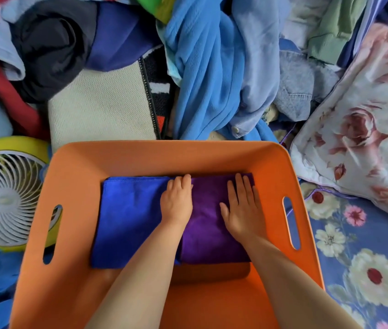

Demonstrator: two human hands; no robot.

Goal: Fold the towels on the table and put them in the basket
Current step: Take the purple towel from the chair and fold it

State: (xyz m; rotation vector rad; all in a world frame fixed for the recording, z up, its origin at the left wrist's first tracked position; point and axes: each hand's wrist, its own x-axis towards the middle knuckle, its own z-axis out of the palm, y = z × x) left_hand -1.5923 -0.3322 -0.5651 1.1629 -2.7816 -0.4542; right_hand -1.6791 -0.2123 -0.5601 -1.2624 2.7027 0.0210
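An orange basket [159,157] with slot handles fills the lower middle of the head view. Inside it lie two folded towels side by side: a blue towel [129,219] on the left and a purple towel [207,224] on the right. My left hand [177,200] rests palm down on the seam between the two towels, fingers together. Flat on the purple towel's right half lies my right hand [243,210], fingers slightly spread. Neither hand grips anything. Both forearms reach in over the basket's near wall.
Behind the basket lies a heap of clothes: a light blue fleece [207,67], a dark garment [50,43], a cream mat [102,105]. A yellow-rimmed fan [5,195] sits at the left. A floral pillow [364,129] and floral sheet [364,269] are on the right.
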